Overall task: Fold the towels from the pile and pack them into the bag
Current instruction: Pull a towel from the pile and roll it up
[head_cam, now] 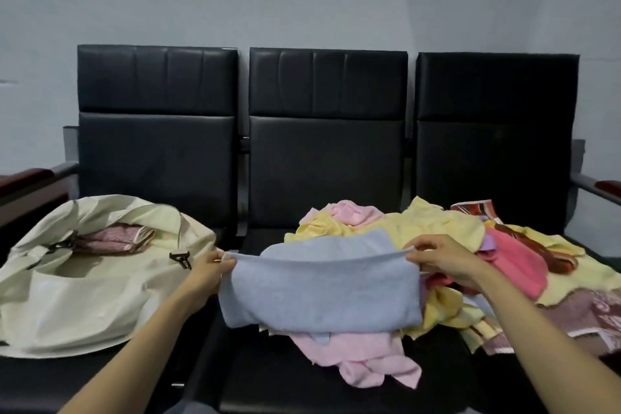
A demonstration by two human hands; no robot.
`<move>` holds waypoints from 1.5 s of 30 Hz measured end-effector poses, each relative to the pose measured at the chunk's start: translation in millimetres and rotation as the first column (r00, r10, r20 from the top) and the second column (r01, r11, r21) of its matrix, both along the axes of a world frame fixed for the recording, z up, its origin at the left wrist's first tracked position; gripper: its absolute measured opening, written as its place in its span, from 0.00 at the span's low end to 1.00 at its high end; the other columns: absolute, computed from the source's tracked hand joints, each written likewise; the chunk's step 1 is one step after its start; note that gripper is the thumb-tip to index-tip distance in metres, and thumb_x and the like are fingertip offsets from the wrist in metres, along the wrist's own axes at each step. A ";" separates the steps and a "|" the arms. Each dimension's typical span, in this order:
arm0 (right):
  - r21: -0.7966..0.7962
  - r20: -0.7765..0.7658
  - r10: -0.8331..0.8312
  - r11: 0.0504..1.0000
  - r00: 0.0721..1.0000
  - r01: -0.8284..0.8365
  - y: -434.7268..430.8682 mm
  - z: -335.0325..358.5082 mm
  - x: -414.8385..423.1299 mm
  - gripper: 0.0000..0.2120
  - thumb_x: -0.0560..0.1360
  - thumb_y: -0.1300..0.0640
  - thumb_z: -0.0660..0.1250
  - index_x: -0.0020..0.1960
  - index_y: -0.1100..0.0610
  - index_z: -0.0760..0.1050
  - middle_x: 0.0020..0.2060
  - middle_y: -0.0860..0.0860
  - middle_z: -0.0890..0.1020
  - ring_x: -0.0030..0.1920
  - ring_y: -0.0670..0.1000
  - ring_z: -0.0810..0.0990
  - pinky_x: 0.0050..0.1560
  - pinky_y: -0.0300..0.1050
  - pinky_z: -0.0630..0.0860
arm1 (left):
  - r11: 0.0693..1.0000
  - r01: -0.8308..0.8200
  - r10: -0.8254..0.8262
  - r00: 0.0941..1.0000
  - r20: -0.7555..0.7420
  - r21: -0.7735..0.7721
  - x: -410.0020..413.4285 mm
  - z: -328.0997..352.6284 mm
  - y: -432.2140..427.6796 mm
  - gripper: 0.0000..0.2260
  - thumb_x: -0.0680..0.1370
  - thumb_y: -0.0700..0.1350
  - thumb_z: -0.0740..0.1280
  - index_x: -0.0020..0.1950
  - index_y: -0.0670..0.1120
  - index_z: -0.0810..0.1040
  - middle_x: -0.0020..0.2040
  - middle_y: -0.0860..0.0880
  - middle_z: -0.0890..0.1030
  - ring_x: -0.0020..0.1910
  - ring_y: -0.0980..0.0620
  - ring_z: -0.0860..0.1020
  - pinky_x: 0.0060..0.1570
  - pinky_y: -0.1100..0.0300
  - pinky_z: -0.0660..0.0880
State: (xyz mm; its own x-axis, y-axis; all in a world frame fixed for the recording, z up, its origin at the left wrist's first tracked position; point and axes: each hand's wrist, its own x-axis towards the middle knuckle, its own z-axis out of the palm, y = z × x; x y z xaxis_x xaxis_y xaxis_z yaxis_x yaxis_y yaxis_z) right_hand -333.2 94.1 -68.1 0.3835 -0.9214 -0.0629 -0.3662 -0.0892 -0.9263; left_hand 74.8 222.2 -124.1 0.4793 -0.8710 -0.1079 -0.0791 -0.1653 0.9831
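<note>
Both hands are pinching the top edge of a light blue towel (322,292), the left hand (210,274) at one corner and the right hand (443,262) at the other, holding it stretched and doubled over just in front of the pile of towels (437,225). The pile is lying on a row of black seats (302,390). Left of the pile, the cream bag (84,296) is sitting open with a folded mauve towel (111,240) inside.

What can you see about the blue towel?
The blue towel looks soft and fluffy, plain light blue. It seems doubled over, a back layer showing behind the front edge. The left hand pinches its upper left corner, the right hand its upper right, stretching that edge. It hangs over the pile, its bottom touching a pink towel.
</note>
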 end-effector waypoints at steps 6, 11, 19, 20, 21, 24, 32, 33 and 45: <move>-0.222 -0.090 -0.141 0.968 0.986 0.118 -38.4 -10.0 33.5 0.03 0.76 0.64 0.67 0.45 0.57 0.77 0.43 0.52 0.80 0.45 0.51 0.77 0.43 0.40 0.74 | 0.997 -0.064 0.064 0.998 0.002 0.033 21.2 -17.0 -46.2 0.03 0.78 0.43 0.64 0.48 0.45 0.76 0.49 0.42 0.80 0.52 0.43 0.77 0.48 0.49 0.72; -0.395 -0.222 -0.275 0.903 0.935 0.172 -74.2 -14.1 62.3 0.03 0.77 0.62 0.64 0.45 0.56 0.75 0.39 0.49 0.78 0.41 0.49 0.76 0.38 0.37 0.69 | 0.985 -0.145 0.146 0.989 -0.011 0.089 24.9 -23.3 -88.1 0.09 0.79 0.46 0.62 0.54 0.41 0.74 0.52 0.41 0.78 0.53 0.42 0.77 0.52 0.46 0.73; -0.387 -0.468 -0.224 0.922 0.855 0.029 -103.9 -38.9 77.0 0.02 0.77 0.60 0.64 0.44 0.56 0.74 0.39 0.52 0.78 0.41 0.52 0.75 0.40 0.42 0.69 | 0.979 -0.102 0.080 0.989 0.126 0.175 15.5 -41.3 -111.9 0.09 0.78 0.39 0.59 0.38 0.43 0.67 0.39 0.45 0.71 0.38 0.51 0.69 0.39 0.56 0.65; -0.387 -0.475 -0.206 0.922 0.856 0.007 -104.2 -39.7 75.8 0.02 0.76 0.59 0.65 0.45 0.56 0.74 0.39 0.51 0.79 0.41 0.52 0.75 0.40 0.41 0.69 | 0.978 -0.085 0.059 0.988 0.140 0.188 16.7 -43.5 -113.6 0.06 0.79 0.40 0.59 0.42 0.42 0.69 0.42 0.45 0.72 0.40 0.51 0.70 0.41 0.57 0.66; -0.389 -0.485 -0.188 0.921 0.854 -0.018 -104.5 -40.0 74.1 0.02 0.76 0.59 0.66 0.44 0.56 0.75 0.39 0.51 0.78 0.40 0.51 0.75 0.40 0.40 0.69 | 0.978 -0.062 0.032 0.988 0.150 0.197 18.8 -45.8 -114.7 0.04 0.79 0.42 0.59 0.47 0.42 0.71 0.46 0.45 0.73 0.44 0.50 0.71 0.45 0.56 0.67; -0.400 -0.515 -0.159 0.914 0.842 -0.072 -106.1 -38.6 69.6 0.04 0.75 0.59 0.68 0.42 0.55 0.74 0.36 0.50 0.77 0.38 0.50 0.73 0.37 0.39 0.68 | 0.971 0.002 -0.039 0.988 0.152 0.240 24.8 -46.9 -116.4 0.09 0.78 0.45 0.60 0.54 0.42 0.72 0.53 0.46 0.74 0.53 0.48 0.74 0.50 0.55 0.70; -0.537 -0.227 -0.185 0.843 0.956 0.036 -90.3 -17.4 69.8 0.04 0.76 0.60 0.68 0.44 0.55 0.73 0.42 0.50 0.78 0.43 0.49 0.77 0.43 0.40 0.73 | 0.914 0.223 -0.341 0.874 0.345 0.339 29.8 -44.8 -122.1 0.10 0.76 0.47 0.69 0.39 0.46 0.71 0.41 0.49 0.77 0.44 0.51 0.75 0.49 0.58 0.71; -0.541 -0.174 -0.187 0.838 0.967 0.065 -87.2 -12.8 68.0 0.04 0.76 0.60 0.68 0.44 0.55 0.73 0.42 0.49 0.78 0.43 0.48 0.77 0.43 0.39 0.73 | 0.912 0.215 -0.351 0.851 0.391 0.350 29.2 -45.2 -123.8 0.11 0.76 0.48 0.69 0.40 0.46 0.71 0.41 0.49 0.77 0.43 0.52 0.74 0.46 0.59 0.70; -0.466 -0.241 -0.181 0.883 0.953 0.050 -90.8 -14.3 54.2 0.05 0.76 0.62 0.67 0.43 0.55 0.74 0.42 0.51 0.79 0.42 0.55 0.79 0.38 0.39 0.68 | 0.994 0.102 -0.080 0.889 0.450 -0.026 28.5 -30.7 -126.1 0.10 0.79 0.46 0.66 0.43 0.43 0.68 0.37 0.50 0.73 0.37 0.53 0.71 0.37 0.60 0.66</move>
State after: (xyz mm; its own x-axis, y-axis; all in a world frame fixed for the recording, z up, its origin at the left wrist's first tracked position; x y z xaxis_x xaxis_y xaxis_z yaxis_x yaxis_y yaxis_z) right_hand -279.0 3.4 -82.4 0.3007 -0.9105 0.2837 -0.6290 -0.4129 -0.6586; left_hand 103.4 96.1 -154.8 0.3853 -0.9118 0.1418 -0.5255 -0.0905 0.8460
